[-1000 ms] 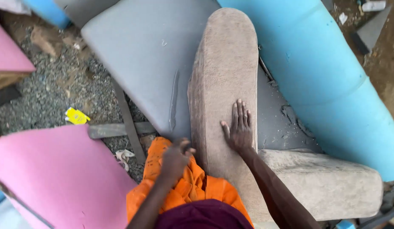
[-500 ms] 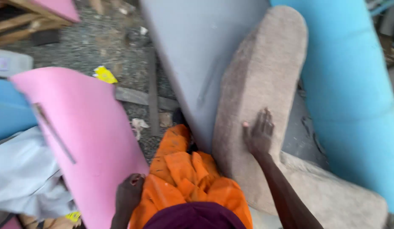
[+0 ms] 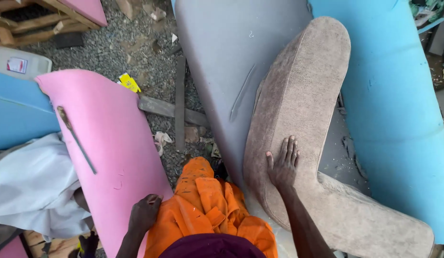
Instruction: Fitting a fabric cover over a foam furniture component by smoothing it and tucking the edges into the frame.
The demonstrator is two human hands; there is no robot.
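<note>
Pressing flat with fingers spread, our right hand (image 3: 282, 165) is resting open on the brown, fabric-covered L-shaped cushion piece (image 3: 298, 105), gripping nothing. That cushion piece is lying across the grey upholstered panel (image 3: 222, 57), its long arm running up and away from us and its short arm bending off toward the lower right. Our left hand (image 3: 143, 213) is curling over the lower edge of the pink padded panel (image 3: 107, 143); whether the fingers are actually clamping the edge we cannot tell. An orange crumpled cloth (image 3: 203, 205) is bunching between our two arms, just beside both hands.

A large light-blue padded panel (image 3: 398, 95) is lying along the right side, touching the grey one. Another blue panel (image 3: 16, 114) is showing at the left, partly under the pink one, with a white cloth (image 3: 31, 181) draping below it. Grey gravel ground (image 3: 136, 52) is showing between the panels, with a dark wooden slat (image 3: 180, 100) lying on it, a yellow scrap (image 3: 130, 82) beside the pink panel's top edge, and a wooden frame (image 3: 36, 21) at the upper left.
</note>
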